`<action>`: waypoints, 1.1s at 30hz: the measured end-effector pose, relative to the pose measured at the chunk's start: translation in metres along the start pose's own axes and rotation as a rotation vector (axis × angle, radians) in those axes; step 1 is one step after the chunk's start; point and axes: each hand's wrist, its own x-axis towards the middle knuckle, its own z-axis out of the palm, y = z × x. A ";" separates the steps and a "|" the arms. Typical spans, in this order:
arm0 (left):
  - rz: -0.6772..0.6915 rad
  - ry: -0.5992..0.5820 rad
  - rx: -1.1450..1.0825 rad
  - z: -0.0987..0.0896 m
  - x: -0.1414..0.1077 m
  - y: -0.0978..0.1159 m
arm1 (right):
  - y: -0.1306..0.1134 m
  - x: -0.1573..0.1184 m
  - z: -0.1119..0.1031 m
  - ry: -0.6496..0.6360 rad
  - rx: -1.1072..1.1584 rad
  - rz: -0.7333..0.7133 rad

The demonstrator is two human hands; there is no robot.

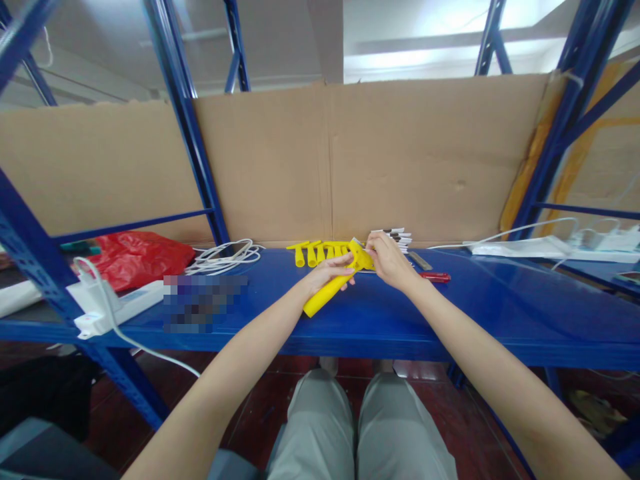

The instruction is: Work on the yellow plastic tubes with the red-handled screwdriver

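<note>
A yellow plastic handle point(321, 301) with a round tube-like grip and a wider head is tilted above the blue shelf, its tube end toward me. My left hand point(327, 272) is closed around its middle, thumb along the upper side. At the head, the fingers of my right hand point(389, 259) are pinched together; anything small between them is hidden. Behind my left hand, several similar yellow pieces point(313, 253) stand in a row. Thin black-and-white strips point(400, 239) lie in a pile behind my right hand. A red-handled tool point(436, 277) rests to its right, near a flat grey piece point(419, 260).
The blue shelf point(500, 300) is backed by a cardboard panel point(400, 153) between blue metal posts point(183, 113). At the left are a white power strip point(125, 307), a red plastic bag point(143, 259) and a coiled white cable point(230, 257). More white cables and plugs lie far right.
</note>
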 end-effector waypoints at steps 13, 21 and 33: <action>-0.020 -0.048 -0.011 0.001 -0.006 0.003 | 0.000 -0.001 0.001 0.111 0.003 -0.012; -0.016 -0.092 -0.006 0.004 -0.010 0.007 | -0.007 0.001 -0.001 0.048 0.030 -0.015; -0.009 -0.014 -0.013 0.004 -0.005 0.002 | -0.008 0.002 0.000 -0.105 -0.091 0.007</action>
